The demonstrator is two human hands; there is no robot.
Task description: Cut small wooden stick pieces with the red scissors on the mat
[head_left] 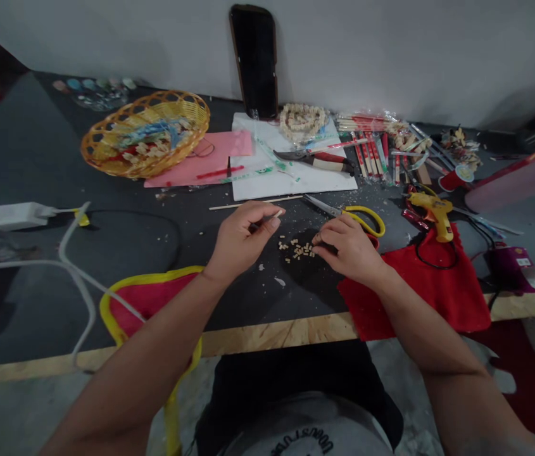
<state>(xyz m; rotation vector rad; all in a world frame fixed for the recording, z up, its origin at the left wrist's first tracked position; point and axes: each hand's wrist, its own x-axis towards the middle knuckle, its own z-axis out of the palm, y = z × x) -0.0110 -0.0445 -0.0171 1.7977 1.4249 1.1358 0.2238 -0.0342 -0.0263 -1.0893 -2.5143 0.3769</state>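
Above the grey tabletop, my left hand [247,235] pinches a small pale stick piece [278,214] between thumb and fingertips. A small heap of short cut wooden stick pieces [298,249] lies between my hands. At the heap's right edge is my right hand [350,247], its thumb and fingers drawn together; whether a piece is in them I cannot make out. Just behind that hand lie yellow-handled scissors [365,218], with the blades pointing left. A thin wooden stick [233,206] rests on the table behind my left hand.
A wicker basket [100,155] and a phone [255,63] leaning on the wall stand at the back. Pliers [327,161] lie on white paper [267,187]. To the right are packaged chopsticks [366,155], a yellow glue gun [431,206] and red cloth [428,291]. White cables [75,272] cross the left side.
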